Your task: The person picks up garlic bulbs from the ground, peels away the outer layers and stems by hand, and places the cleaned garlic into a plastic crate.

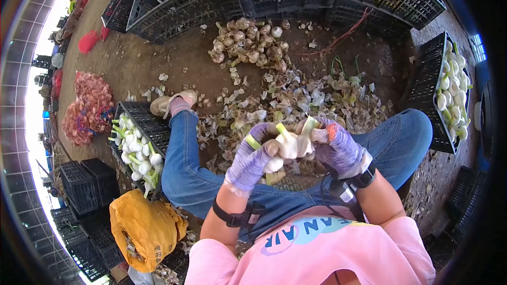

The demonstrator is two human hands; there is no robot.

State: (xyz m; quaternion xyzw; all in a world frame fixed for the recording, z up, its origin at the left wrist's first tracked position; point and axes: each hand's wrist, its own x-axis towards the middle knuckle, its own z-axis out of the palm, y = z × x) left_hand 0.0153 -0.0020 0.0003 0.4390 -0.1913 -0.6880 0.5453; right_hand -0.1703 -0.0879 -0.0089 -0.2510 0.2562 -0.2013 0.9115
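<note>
Purple-gloved left hand [252, 158] and right hand [340, 148], fingers closed around white garlic bulbs [289, 145] above the lap. Beside the left knee, black crate [153, 121] part-filled with trimmed garlic [134, 150] (green stems on); at right, second crate [425, 87], likewise loaded.

White garlic bulbs [289, 145], green stems upward

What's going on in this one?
A person sits on the dirt floor with legs apart. The gloved left hand and right hand both grip white garlic bulbs with green stems over the lap. A pile of dirty garlic lies ahead, with loose skins scattered in between. The left crate and right crate hold cleaned garlic.
</note>
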